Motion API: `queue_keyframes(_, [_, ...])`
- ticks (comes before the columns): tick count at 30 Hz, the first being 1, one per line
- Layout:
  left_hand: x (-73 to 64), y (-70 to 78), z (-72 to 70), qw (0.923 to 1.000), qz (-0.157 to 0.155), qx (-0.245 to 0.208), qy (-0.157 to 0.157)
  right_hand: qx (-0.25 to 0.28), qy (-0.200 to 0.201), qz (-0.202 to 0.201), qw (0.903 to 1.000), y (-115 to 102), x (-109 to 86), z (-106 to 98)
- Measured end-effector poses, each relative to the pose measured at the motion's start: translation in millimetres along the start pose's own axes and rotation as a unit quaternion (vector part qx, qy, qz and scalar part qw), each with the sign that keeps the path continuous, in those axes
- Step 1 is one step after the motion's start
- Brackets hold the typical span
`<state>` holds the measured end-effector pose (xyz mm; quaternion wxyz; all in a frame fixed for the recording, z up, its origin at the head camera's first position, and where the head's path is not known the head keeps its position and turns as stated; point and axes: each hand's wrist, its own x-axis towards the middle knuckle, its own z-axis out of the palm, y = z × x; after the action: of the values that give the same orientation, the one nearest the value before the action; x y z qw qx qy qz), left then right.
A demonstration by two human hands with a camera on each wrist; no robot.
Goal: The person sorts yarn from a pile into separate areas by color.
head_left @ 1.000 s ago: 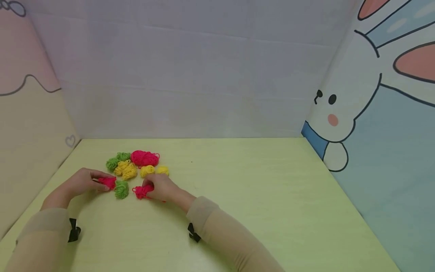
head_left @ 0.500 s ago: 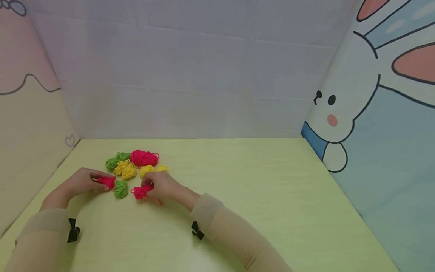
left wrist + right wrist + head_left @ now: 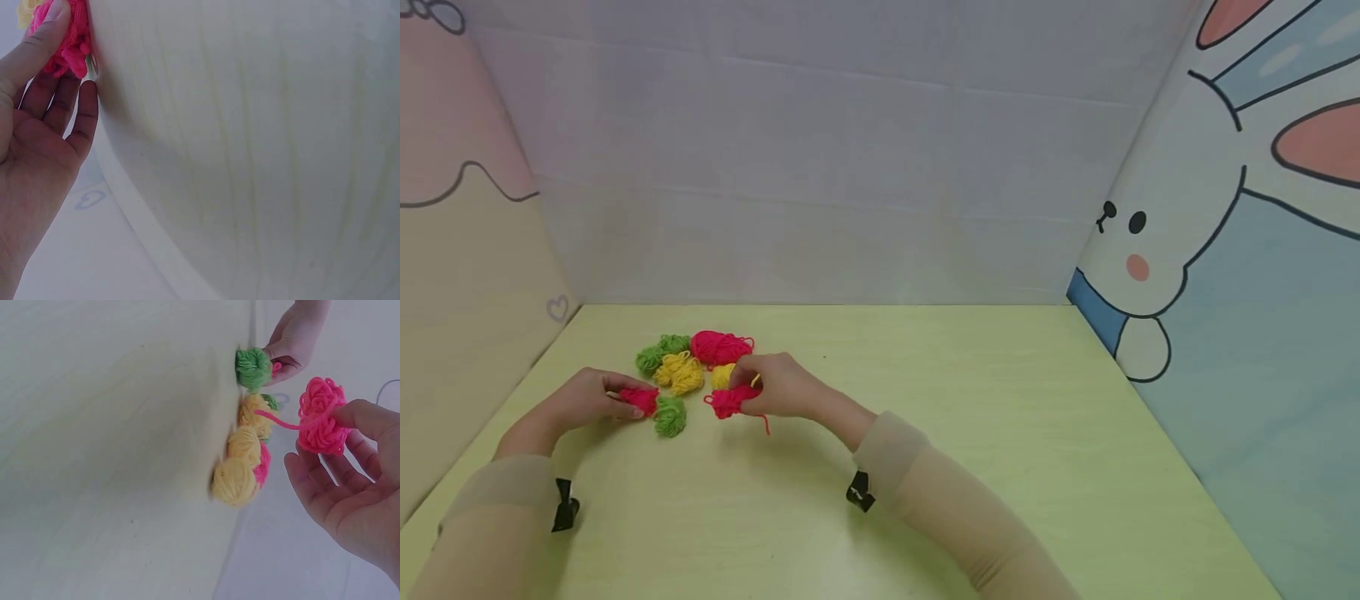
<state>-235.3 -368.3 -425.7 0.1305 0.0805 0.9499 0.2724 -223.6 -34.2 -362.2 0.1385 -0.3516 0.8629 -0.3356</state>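
My left hand [image 3: 586,402] pinches a small pink ball of yarn [image 3: 638,402] between thumb and fingers at the left of the table. Touching that ball on its right is a green ball of yarn [image 3: 670,416]. My right hand [image 3: 786,386] grips another pink ball of yarn [image 3: 322,415], raised off the table, with a loose tail of yarn hanging from it. In the right wrist view two pale yellow balls of yarn, one nearer [image 3: 234,482] and one farther [image 3: 244,446], sit beyond this hand. The head view shows them mostly hidden behind the right hand.
Behind the hands lie a large pink ball of yarn [image 3: 721,347], a deeper yellow one [image 3: 679,372] and green yarn [image 3: 662,353], grouped closely. The pale table [image 3: 970,417] meets a white back wall [image 3: 820,167]. A rabbit drawing [image 3: 1150,242] covers the right wall.
My right hand has lifted its pink ball of yarn and carried it up and slightly right, toward the yellow balls. The left hand has stayed in place on its pink ball.
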Motion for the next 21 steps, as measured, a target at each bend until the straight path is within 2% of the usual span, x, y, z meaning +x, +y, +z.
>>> queue_keyframes(6, [1.0, 0.4, -0.6, 1.0, -0.002, 0.001, -0.002, 0.028, 0.015, -0.005, 0.9995, -5.3, -11.9, -33.0])
queue_keyframes(11, [1.8, -2.4, 1.0, 1.0, 0.001, 0.01, 0.002, 0.044, 0.035, -0.016, 0.9983, -0.1, -17.9, -54.8])
queue_keyframes(17, [2.9, -4.3, 1.0, 1.0, -0.001, -0.001, 0.002, 0.032, 0.065, -0.022, 0.9971, 8.3, -27.6, -80.0])
queue_keyframes(21, [5.2, -7.1, 2.3, 1.0, 0.0, 0.0, 0.004, 0.027, 0.069, -0.009, 0.9972, 13.7, -34.8, -95.3])
